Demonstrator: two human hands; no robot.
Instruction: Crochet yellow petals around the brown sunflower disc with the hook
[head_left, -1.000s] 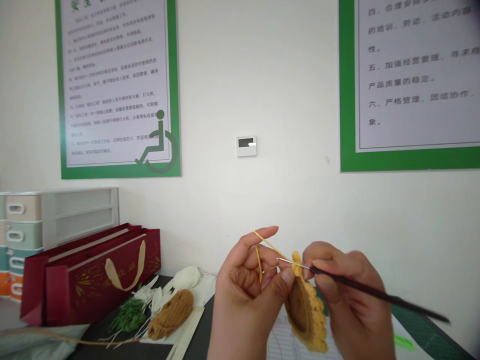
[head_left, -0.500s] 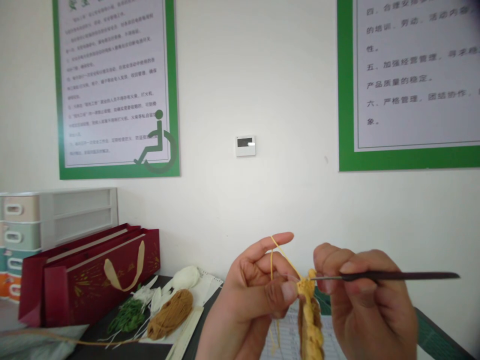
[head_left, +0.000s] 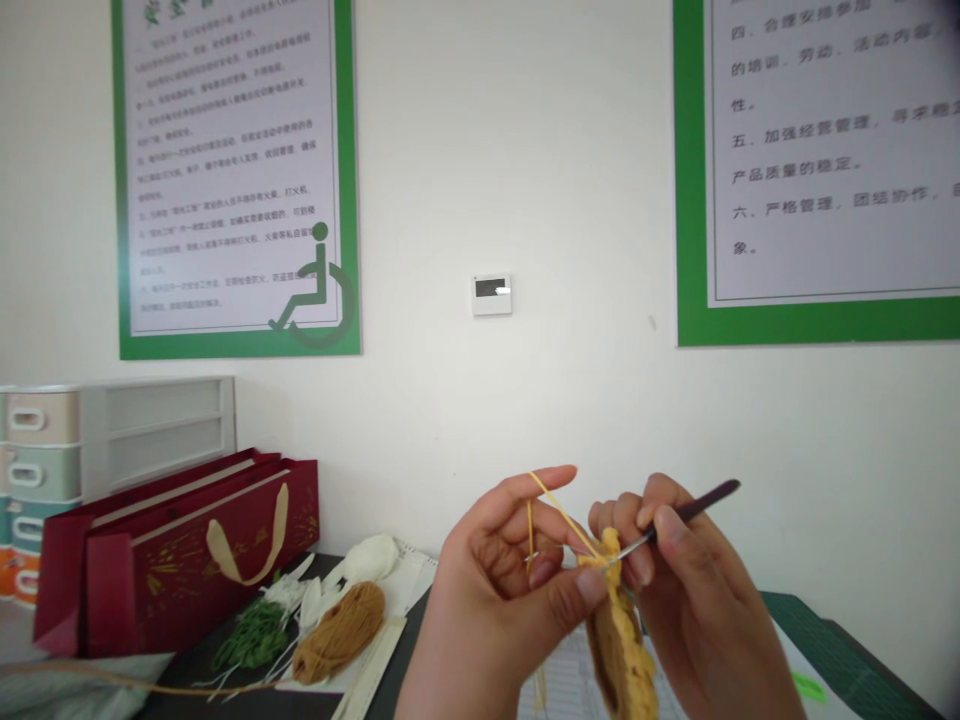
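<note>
Currently, I judge a crochet stitch in hand: my left hand (head_left: 510, 585) pinches the yellow crocheted piece (head_left: 619, 640), held near right, with yellow yarn (head_left: 559, 512) over the forefinger. My right hand (head_left: 694, 575) grasps the crochet hook (head_left: 697, 507). The next move calls for drawing yarn through.
</note>
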